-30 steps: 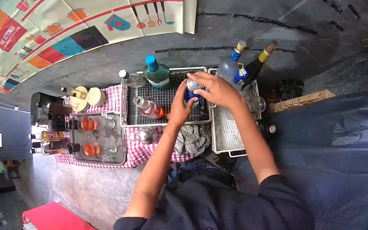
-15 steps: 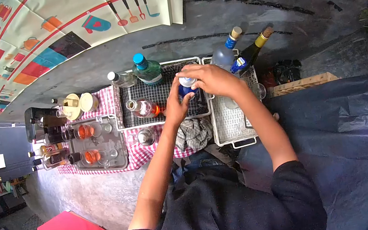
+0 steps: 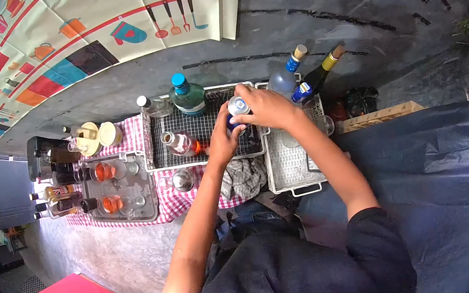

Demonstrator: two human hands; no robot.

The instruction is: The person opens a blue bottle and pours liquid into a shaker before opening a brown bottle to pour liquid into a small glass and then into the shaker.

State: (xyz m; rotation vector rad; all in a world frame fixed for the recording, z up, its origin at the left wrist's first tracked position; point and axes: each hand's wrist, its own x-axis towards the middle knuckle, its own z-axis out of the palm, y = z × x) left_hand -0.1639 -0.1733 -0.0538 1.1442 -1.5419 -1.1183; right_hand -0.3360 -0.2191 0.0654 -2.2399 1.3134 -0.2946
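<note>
Between my two hands is a blue bottle with a silver-white cap, held over the right part of a wire basket. My left hand wraps round the blue body from the left. From the right, my right hand has its fingers round the cap area. Left of my hands in the basket lies a clear bottle with orange-red liquid. A green bottle with a turquoise cap stands behind it, beside a clear bottle with a silver cap.
A white basket sits at right, with a frosted bottle and a dark yellow-necked bottle behind. Left are a tray of glasses, a metal shaker and a grey cloth on a checked cloth.
The view has shifted slightly, so the baskets appear lower and further left. Both hands remain on the blue bottle, whose cap top now shows more fully between the fingers.
</note>
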